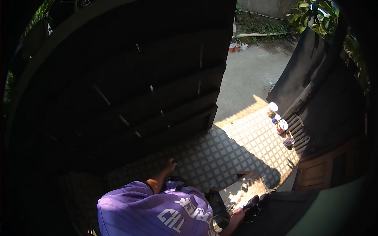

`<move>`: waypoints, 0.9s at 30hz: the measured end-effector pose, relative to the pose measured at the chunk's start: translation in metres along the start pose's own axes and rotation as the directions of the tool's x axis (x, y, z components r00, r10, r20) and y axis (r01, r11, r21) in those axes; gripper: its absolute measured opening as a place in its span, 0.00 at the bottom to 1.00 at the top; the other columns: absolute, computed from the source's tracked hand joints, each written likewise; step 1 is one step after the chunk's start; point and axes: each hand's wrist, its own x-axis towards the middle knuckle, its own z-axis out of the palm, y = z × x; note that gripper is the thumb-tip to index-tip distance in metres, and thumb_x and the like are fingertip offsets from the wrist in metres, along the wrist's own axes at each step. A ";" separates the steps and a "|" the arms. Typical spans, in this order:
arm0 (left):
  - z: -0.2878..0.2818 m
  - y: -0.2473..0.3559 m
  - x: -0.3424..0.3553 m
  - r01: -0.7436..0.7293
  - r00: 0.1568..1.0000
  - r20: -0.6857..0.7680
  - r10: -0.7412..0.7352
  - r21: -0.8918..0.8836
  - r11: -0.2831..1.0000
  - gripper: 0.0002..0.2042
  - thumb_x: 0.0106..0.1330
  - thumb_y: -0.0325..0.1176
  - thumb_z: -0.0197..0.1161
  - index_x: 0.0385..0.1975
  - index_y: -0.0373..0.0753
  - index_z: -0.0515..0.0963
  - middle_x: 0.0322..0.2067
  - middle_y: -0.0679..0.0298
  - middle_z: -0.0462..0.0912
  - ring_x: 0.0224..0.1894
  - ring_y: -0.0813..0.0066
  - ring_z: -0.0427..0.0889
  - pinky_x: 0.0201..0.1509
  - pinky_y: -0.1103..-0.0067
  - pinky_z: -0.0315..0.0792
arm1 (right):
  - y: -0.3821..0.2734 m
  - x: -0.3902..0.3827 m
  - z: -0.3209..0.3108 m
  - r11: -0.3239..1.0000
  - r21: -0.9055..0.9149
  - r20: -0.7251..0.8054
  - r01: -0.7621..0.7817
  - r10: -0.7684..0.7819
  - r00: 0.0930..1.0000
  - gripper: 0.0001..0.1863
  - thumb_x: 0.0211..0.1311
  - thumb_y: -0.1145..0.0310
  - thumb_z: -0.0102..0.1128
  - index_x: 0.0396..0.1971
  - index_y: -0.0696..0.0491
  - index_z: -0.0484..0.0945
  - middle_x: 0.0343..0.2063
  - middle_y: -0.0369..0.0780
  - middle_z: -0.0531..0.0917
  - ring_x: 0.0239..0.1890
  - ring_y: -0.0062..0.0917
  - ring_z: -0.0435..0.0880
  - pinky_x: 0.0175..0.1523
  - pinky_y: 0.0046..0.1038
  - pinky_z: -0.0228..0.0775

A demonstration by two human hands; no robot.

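Note:
My left hand [170, 165] is held out over the shaded tiled floor, fingers curled round something small and dark that I cannot make out. My right hand [237, 216] is low at the right, closed at the near edge of a pale, speckled sunlit board [236, 190] and beside some dark objects [252, 208]; what exactly it grips is unclear. My purple shirt with white lettering covers much of the lower middle.
A big dark panelled gate [149, 86] rises at the left. Several paint cans [282, 126], one with a brush, stand on sunlit tiles [248, 133] at the right by a dark cover and wooden panel [315, 173]. Behind are concrete ground [252, 74], buckets [236, 48], a pipe and plants.

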 end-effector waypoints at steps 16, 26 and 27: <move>-0.219 -0.200 -0.066 0.356 0.894 -0.162 -0.418 -0.308 0.882 0.17 0.54 0.38 0.62 0.41 0.36 0.78 0.30 0.60 0.82 0.35 0.65 0.81 0.42 0.70 0.75 | 0.111 -0.076 0.348 0.697 -0.687 0.408 0.203 0.140 0.902 0.18 0.69 0.54 0.53 0.20 0.48 0.68 0.12 0.26 0.62 0.13 0.11 0.60 0.18 0.19 0.49; -0.293 -0.146 -0.067 -0.060 0.790 -0.529 -0.309 -0.569 0.820 0.14 0.62 0.22 0.56 0.48 0.34 0.72 0.47 0.60 0.76 0.50 0.72 0.75 0.52 0.77 0.69 | 0.121 -0.153 0.514 0.658 -0.644 0.624 0.390 0.157 0.766 0.16 0.69 0.58 0.54 0.27 0.55 0.74 0.14 0.28 0.66 0.15 0.11 0.61 0.20 0.20 0.51; -0.295 -0.131 -0.063 -0.058 0.794 -0.525 -0.307 -0.568 0.821 0.14 0.62 0.22 0.56 0.48 0.34 0.72 0.47 0.60 0.76 0.50 0.72 0.75 0.52 0.77 0.69 | 0.116 -0.154 0.523 0.704 -0.604 0.658 0.374 0.177 0.732 0.14 0.69 0.60 0.54 0.30 0.57 0.75 0.14 0.27 0.66 0.15 0.10 0.60 0.21 0.19 0.49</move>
